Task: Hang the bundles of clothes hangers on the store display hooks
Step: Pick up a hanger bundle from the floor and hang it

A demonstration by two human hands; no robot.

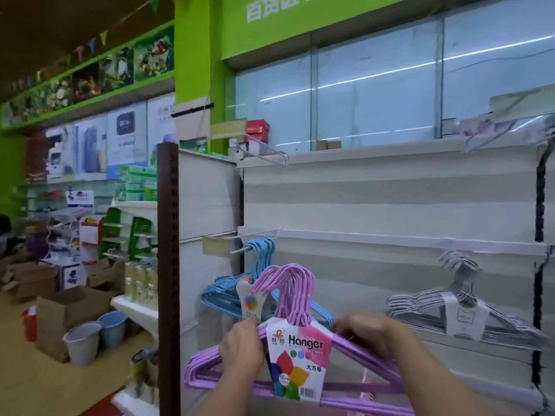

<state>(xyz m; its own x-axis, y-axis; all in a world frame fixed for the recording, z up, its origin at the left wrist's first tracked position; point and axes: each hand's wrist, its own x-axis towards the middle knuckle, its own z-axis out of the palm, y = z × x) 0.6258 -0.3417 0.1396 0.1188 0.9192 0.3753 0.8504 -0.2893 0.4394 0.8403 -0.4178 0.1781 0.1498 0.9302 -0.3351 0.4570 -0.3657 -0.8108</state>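
Observation:
I hold a bundle of purple hangers (295, 291) with a "Hanger" paper label upright in front of the display wall. My left hand (241, 348) grips its left shoulder and my right hand (368, 333) grips its right shoulder. Just behind it, a blue hanger bundle (261, 253) hangs on a white display hook (258, 237). The purple hooks sit below and right of that hook, apart from it. Further right a grey-white hanger bundle (459, 295) hangs on the wall. Another white hook (264, 147) juts out at the top rail.
A brown perforated upright post (168, 265) stands left of the panel. Left of it are shelves of goods, cardboard boxes (72, 307) and stacked buckets (82, 342) on the floor. White rails (390, 240) cross the panel.

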